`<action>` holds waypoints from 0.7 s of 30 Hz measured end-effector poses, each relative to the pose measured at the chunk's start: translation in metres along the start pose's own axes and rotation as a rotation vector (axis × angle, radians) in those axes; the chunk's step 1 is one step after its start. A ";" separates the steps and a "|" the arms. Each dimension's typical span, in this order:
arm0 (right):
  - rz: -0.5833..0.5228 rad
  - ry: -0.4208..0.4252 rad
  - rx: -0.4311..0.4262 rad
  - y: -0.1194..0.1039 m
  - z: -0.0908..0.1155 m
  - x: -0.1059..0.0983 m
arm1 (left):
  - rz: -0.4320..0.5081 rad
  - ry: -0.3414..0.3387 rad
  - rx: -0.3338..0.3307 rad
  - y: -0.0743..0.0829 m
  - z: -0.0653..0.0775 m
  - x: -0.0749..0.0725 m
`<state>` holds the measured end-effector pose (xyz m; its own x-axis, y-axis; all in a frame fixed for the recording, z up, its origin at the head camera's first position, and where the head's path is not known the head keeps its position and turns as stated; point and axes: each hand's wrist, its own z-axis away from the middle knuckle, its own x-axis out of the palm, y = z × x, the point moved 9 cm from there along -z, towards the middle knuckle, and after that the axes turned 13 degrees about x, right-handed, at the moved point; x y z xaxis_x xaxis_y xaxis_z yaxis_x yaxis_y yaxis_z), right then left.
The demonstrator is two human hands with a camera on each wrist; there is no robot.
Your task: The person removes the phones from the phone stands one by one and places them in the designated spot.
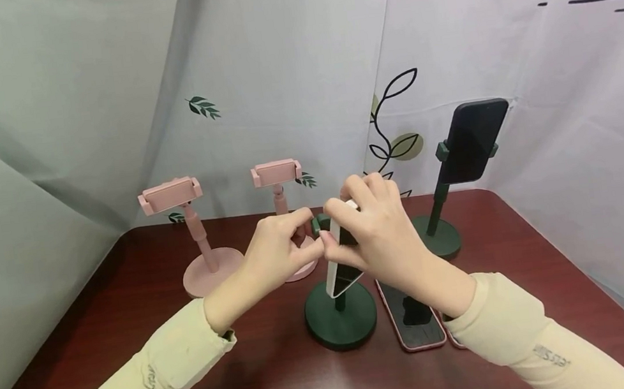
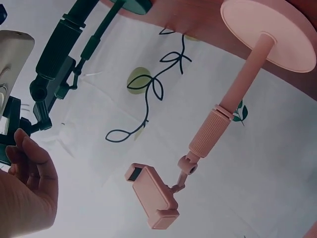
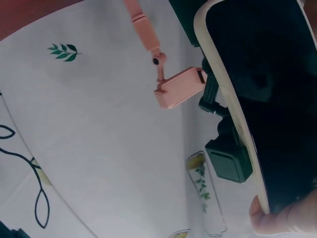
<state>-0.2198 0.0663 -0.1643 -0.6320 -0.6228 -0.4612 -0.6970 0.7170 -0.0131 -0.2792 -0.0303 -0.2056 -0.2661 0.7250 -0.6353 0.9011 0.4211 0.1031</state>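
In the head view, my right hand (image 1: 376, 229) grips a white-edged phone (image 1: 332, 281) with a dark screen, tilted in front of a dark green phone stand (image 1: 341, 326). My left hand (image 1: 278, 244) pinches the side of the stand's green clamp (image 1: 317, 225). Seen by the left wrist camera, the left fingers (image 2: 30, 153) curl at the clamp (image 2: 14, 116), beside the phone's pale back (image 2: 14, 57). In the right wrist view, right-hand fingers (image 3: 282, 218) hold the phone (image 3: 262, 99) at its end; a clamp jaw stands beside its edge. Whether the clamp grips the phone is hidden.
Two pink phone stands (image 1: 170, 195) (image 1: 277, 173) stand at the back left. Another green stand (image 1: 438, 238) at the right holds a black phone (image 1: 473, 141). A pink-edged phone (image 1: 416, 324) lies beside the right forearm, with another partly hidden. A patterned curtain (image 1: 287, 82) hangs behind the table.
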 end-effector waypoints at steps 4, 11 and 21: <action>-0.029 -0.003 -0.006 0.001 0.001 -0.001 | 0.011 -0.003 -0.008 -0.002 0.000 0.002; -0.062 0.000 0.004 0.006 0.005 -0.001 | 0.051 0.001 -0.032 -0.008 0.001 0.005; -0.094 0.011 0.059 0.018 0.017 -0.001 | 0.087 0.041 -0.052 -0.015 0.009 0.008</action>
<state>-0.2256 0.0850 -0.1796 -0.5684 -0.6917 -0.4456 -0.7326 0.6719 -0.1085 -0.2918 -0.0360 -0.2193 -0.2027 0.7811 -0.5906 0.9026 0.3830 0.1967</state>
